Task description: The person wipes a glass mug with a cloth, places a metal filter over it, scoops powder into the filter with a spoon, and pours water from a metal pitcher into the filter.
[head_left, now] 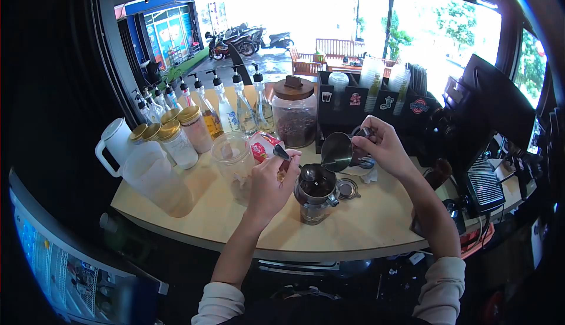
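My left hand is closed around the handle of a spoon, whose bowl is at the mouth of a metal and glass pot with a dark inside. In my right hand is a metal pitcher, tilted to the left over the pot. Whether liquid is flowing from it is too small to tell. A round metal lid lies just right of the pot. Behind my left hand stand an open clear jar and a red packet.
Pump bottles, gold-lidded jars, a bean jar and a cup holder line the back of the counter. A clear pitcher and white jug are left; an espresso machine is right.
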{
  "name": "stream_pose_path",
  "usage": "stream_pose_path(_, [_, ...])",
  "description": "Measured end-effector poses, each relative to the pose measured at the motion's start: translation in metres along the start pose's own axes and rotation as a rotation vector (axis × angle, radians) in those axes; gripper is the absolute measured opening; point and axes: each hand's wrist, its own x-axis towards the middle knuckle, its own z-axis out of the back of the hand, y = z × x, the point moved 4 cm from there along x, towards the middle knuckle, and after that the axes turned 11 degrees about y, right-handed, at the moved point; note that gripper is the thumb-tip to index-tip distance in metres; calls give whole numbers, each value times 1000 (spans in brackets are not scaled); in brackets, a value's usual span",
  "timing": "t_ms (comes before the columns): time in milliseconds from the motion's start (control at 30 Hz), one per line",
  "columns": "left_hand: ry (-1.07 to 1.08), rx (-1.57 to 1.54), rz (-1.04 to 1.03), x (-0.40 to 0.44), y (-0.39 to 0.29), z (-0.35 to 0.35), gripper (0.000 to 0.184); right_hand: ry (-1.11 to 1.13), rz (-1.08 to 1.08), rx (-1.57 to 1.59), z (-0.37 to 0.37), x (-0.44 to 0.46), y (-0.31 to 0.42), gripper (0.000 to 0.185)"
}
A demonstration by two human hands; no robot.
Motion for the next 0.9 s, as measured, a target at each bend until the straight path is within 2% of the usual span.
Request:
stream_pose_path(133, [0,-39,0,-1,3,-2,13,0,-9,-1,-4,0,6,26])
stream_pose_path(200, [2,-46,6,-2,3,-3,13,6,-12,-125,-4,1,8,27])
stream_pose_path(300, [1,-50,18,-2,2,-2,13,8,20,-149,-2,2,5,27])
stream_pose_path(633, [3,-38,12,-2,1,-2,13,-3,24,-66,-4,-1,11,27])
stream_pose_path(900, [-20,42,-9,-2,0,1,12,-20,-2,-189,-5,-3,15,28])
